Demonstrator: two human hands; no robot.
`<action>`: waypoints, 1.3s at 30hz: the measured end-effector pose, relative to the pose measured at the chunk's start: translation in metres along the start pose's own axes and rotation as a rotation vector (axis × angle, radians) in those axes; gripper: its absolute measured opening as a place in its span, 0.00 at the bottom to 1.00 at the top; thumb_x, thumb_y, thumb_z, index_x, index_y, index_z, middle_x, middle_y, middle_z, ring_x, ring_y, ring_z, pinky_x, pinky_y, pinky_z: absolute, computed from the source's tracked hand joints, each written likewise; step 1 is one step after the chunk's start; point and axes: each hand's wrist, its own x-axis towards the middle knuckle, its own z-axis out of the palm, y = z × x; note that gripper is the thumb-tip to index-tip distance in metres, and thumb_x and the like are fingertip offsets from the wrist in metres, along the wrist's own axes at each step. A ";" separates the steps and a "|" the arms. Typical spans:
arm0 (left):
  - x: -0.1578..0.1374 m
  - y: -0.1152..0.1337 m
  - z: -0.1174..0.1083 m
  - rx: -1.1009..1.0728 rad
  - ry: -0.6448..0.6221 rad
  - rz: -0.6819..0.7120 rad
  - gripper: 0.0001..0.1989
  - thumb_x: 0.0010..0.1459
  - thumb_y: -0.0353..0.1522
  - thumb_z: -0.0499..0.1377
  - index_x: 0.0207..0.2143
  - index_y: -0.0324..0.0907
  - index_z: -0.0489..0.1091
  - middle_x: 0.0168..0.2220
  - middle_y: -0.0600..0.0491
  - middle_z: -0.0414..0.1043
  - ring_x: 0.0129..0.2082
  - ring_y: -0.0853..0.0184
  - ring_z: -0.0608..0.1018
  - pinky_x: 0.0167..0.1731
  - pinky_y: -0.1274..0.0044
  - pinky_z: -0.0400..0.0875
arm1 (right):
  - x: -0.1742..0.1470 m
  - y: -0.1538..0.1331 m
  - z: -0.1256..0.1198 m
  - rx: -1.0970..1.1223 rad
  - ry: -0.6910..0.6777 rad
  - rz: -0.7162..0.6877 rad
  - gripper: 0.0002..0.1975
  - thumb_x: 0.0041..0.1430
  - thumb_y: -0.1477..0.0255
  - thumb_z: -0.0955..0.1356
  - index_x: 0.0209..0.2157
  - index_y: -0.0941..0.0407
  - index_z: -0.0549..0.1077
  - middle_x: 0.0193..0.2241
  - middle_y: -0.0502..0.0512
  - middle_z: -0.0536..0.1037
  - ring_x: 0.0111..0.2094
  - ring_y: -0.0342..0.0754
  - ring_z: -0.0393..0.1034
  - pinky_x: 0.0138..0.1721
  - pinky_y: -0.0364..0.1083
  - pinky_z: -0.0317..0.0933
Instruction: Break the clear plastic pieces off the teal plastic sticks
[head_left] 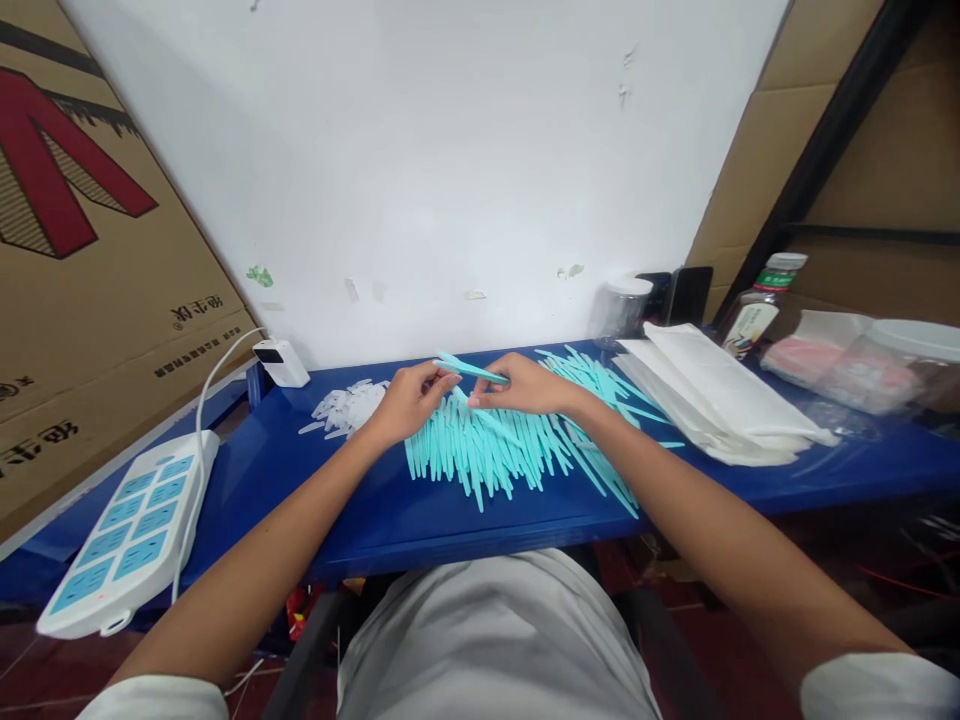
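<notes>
Above a heap of slim turquoise plastic sticks (480, 450), I hold one turquoise stick (472, 369) level between my hands. The fingers of my left hand (411, 402) are pinched at its left end. My right hand (521, 384) grips it nearer the right end, thumb and fingers closed. The kind of stick is too small to make out for certain. Beside my left hand is a pile of small clear plastic pieces (351, 405). More turquoise sticks (592, 375) lie loosely to the right, past my right wrist.
A blue table (360, 530) backs onto a white wall. White bags (712, 400), a bottle (757, 310) and clear tubs stand on the right. At left are a power strip (135, 530) with a cable, a white charger (281, 363) and a large cardboard box (112, 330).
</notes>
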 end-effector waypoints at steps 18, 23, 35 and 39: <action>0.004 -0.029 -0.046 0.811 0.122 -0.207 0.22 0.72 0.44 0.46 0.35 0.42 0.73 0.32 0.44 0.77 0.34 0.54 0.78 0.34 0.70 0.64 | -0.004 0.010 -0.009 -0.228 -0.094 0.314 0.16 0.61 0.62 0.70 0.24 0.57 0.76 0.17 0.50 0.64 0.18 0.42 0.52 0.23 0.49 0.45; 0.001 -0.046 -0.045 0.960 -0.097 -0.287 0.18 0.69 0.41 0.52 0.36 0.40 0.77 0.39 0.40 0.79 0.41 0.49 0.79 0.37 0.67 0.68 | -0.005 0.015 -0.007 -0.289 -0.141 0.303 0.26 0.60 0.53 0.71 0.20 0.54 0.59 0.18 0.46 0.53 0.19 0.40 0.44 0.25 0.48 0.39; 0.004 -0.012 -0.005 -0.048 -0.114 0.000 0.22 0.66 0.49 0.59 0.32 0.39 0.77 0.29 0.52 0.78 0.29 0.67 0.76 0.31 0.77 0.69 | -0.003 0.015 -0.007 -0.179 -0.075 0.184 0.25 0.61 0.47 0.69 0.26 0.54 0.66 0.22 0.49 0.63 0.23 0.44 0.54 0.26 0.47 0.45; 0.002 -0.019 -0.006 -0.110 -0.095 -0.042 0.21 0.64 0.48 0.62 0.32 0.38 0.77 0.26 0.52 0.75 0.25 0.68 0.75 0.27 0.78 0.67 | -0.002 0.012 -0.001 -0.174 0.086 0.010 0.23 0.66 0.48 0.66 0.32 0.55 0.68 0.29 0.53 0.70 0.29 0.46 0.61 0.30 0.47 0.50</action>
